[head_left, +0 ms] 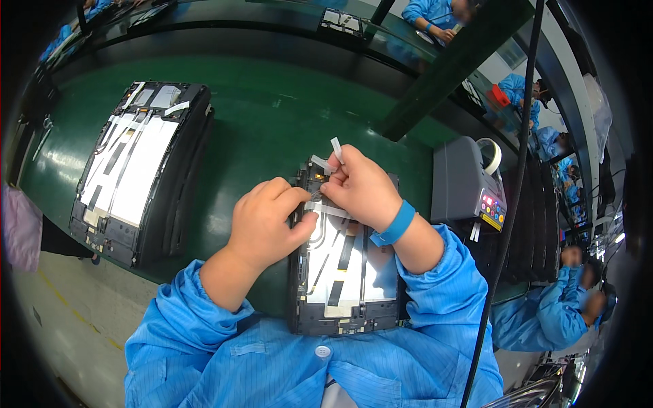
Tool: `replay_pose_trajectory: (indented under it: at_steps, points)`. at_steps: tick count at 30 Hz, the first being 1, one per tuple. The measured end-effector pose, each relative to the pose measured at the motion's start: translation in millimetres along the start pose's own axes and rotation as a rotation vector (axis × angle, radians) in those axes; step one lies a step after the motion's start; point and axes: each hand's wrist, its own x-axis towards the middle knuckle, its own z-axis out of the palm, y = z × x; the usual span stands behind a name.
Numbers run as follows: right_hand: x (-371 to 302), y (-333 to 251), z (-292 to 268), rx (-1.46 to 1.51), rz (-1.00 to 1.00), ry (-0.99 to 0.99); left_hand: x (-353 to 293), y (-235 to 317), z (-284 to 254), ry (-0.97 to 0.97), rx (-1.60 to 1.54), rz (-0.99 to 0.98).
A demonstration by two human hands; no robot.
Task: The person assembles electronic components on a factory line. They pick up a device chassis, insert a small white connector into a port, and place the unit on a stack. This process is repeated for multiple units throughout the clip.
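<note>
In front of me lies an open flat black device (340,265) with a white inner panel, dark strips and thin cables. My right hand (364,187) is over its far part, fingers pinched on a short white tape strip (336,149) that sticks up. Another pale strip (322,164) stands up beside these fingers. My left hand (266,216) is at the device's left edge, its index finger and thumb apart and the fingertips at the far left part. A white tape piece (328,209) lies across the panel between the hands. What is under the right fingertips is hidden.
A stack of similar open devices (129,170) stands left on the green table (238,122). At right is a grey tape dispenser (469,180) with a tape roll, beside stacked black trays (534,231). A black cable (507,224) hangs at right. Co-workers in blue (544,316) sit nearby.
</note>
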Motion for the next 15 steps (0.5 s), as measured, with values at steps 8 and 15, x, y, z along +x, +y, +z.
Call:
replay_pose_trajectory:
  at_steps: [8,15]
  points:
    - [-3,12,5,0.075,-0.11,0.038,2,-3,0,-0.111,-0.013,0.017]
    - [-5,-3,7,-0.125,-0.156,0.096,1,-8,2,-0.135,0.005,0.056]
